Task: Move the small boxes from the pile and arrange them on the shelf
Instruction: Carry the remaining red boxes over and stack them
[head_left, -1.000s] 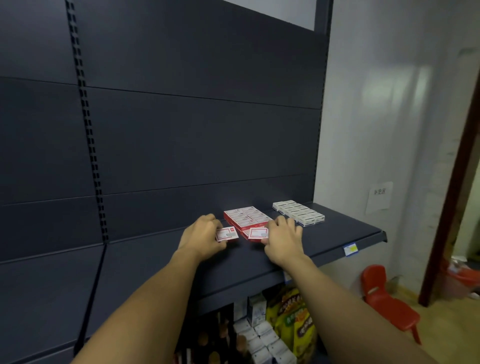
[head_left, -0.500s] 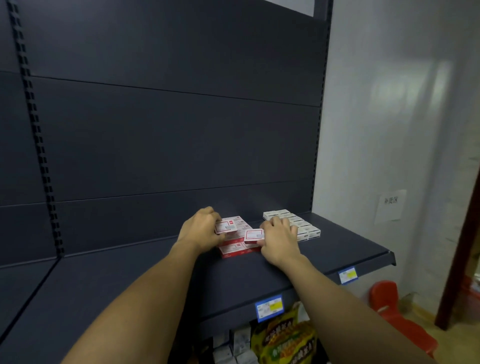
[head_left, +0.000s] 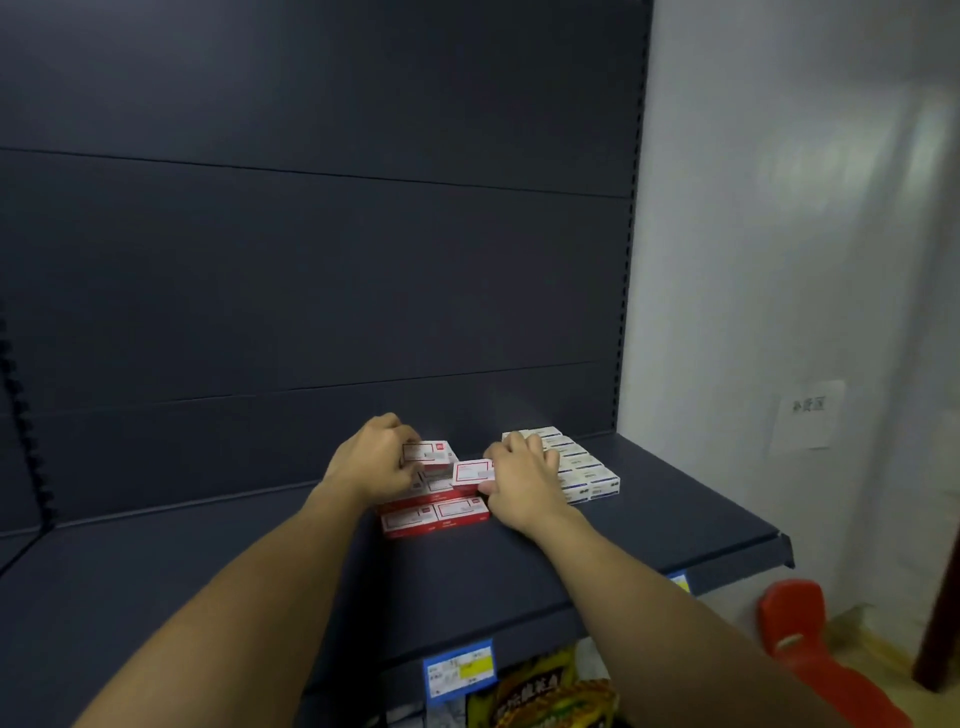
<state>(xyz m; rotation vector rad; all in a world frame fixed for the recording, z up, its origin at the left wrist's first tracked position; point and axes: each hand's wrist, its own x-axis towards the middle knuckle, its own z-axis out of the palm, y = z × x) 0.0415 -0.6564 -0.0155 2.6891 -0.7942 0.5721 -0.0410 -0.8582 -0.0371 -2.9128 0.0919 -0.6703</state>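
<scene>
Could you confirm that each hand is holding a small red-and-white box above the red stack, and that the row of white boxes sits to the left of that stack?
Not quite: the head view shows the row of white boxes to the right of the red stack. The rest holds.

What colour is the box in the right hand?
White with red trim, clearest in the head view.
</scene>
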